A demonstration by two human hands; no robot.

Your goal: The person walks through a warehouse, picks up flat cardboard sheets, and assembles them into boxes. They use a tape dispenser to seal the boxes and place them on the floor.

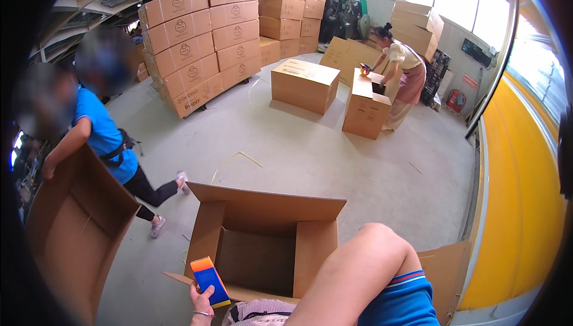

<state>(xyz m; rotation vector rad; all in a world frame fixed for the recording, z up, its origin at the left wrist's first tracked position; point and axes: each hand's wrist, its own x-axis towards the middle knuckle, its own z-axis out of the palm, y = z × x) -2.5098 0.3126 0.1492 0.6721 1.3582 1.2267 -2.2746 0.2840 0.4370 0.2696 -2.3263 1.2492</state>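
In my left hand (pixel 203 302) is a small blue box with orange and yellow ends (pixel 209 281), the thumb across its face and the fingers behind it. It is over the near left corner of an open cardboard carton (pixel 316 254). The carton's flaps stand spread and a dark brown bottom shows inside. My right arm (pixel 364 266), in a blue sleeve, is bent at the elbow over the carton's near right side. The forearm runs back down to the lower edge, so my right hand is out of sight.
On the left a person in blue carries a large open carton (pixel 77 224). Farther off, another person holds a tape dispenser (pixel 364 70) over a carton (pixel 365 111). A closed carton (pixel 304 87), stacked cartons (pixel 185 45) and a yellow panel (pixel 519 194) surround the grey floor (pixel 286 153).
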